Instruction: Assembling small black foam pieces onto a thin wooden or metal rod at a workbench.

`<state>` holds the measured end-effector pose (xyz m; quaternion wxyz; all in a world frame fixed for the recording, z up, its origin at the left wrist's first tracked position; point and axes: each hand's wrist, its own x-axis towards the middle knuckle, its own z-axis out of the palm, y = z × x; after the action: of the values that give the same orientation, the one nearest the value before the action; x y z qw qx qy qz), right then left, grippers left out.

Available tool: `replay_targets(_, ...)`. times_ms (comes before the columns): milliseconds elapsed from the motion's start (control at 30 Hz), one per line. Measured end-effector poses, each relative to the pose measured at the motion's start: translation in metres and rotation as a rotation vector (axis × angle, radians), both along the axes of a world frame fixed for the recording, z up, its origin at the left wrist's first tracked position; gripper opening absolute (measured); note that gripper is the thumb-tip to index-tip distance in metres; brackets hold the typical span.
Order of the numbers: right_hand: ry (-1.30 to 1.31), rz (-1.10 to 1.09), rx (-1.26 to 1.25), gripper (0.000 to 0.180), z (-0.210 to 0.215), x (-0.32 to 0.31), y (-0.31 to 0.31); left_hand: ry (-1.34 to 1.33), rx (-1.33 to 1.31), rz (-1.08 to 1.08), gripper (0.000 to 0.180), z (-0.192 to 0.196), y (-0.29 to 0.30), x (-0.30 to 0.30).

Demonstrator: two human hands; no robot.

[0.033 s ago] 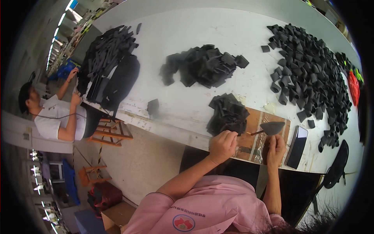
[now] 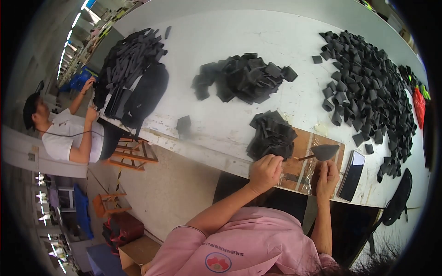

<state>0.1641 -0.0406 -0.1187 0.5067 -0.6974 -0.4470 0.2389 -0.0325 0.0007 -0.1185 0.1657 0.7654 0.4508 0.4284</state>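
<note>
We keep both bare hands at the near edge of the white desk [image 2: 216,133]. Our left hand [image 2: 265,175] is beside a small pile of dark flat pieces [image 2: 271,136], its thumb and fingers drawn together; we cannot tell whether a piece is pinched between them. Our right hand [image 2: 327,178] is raised just below a dark pointed piece [image 2: 325,152], fingers bunched close to its lower edge; whether they grasp it, we cannot tell. That piece shows above a brown board [image 2: 301,143], with a thin brown stick [image 2: 306,158] at its left. Right of the board lies a dark phone [image 2: 352,178]. Farther off we have a middle pile [image 2: 248,78] and, to the right, a large heap of tube-like dark pieces [image 2: 368,87]. A co-worker [image 2: 76,135] is at the desk's left end.
</note>
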Motion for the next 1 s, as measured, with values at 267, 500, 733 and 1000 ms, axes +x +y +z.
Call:
replay_targets(267, -0.138, 0.028, 0.077, 0.013, 0.000, -0.001, 0.003, -0.106, 0.004, 0.002, 0.011, 0.004, -0.002, -0.001)
replay_targets(500, -0.120, 0.012, 0.045, 0.011, 0.002, -0.002, 0.002, -0.090, -0.012, -0.016, 0.010, 0.002, 0.001, 0.000)
replay_targets(733, -0.035, 0.017, 0.026, 0.012, 0.003, 0.004, 0.001, -0.224, -0.056, -0.024, 0.012, 0.009, -0.001, -0.001)
replay_targets(1000, -0.001, 0.303, 0.276, 0.042, 0.103, -0.006, 0.010, -0.500, -0.231, -0.425, 0.056, 0.115, 0.022, 0.014)
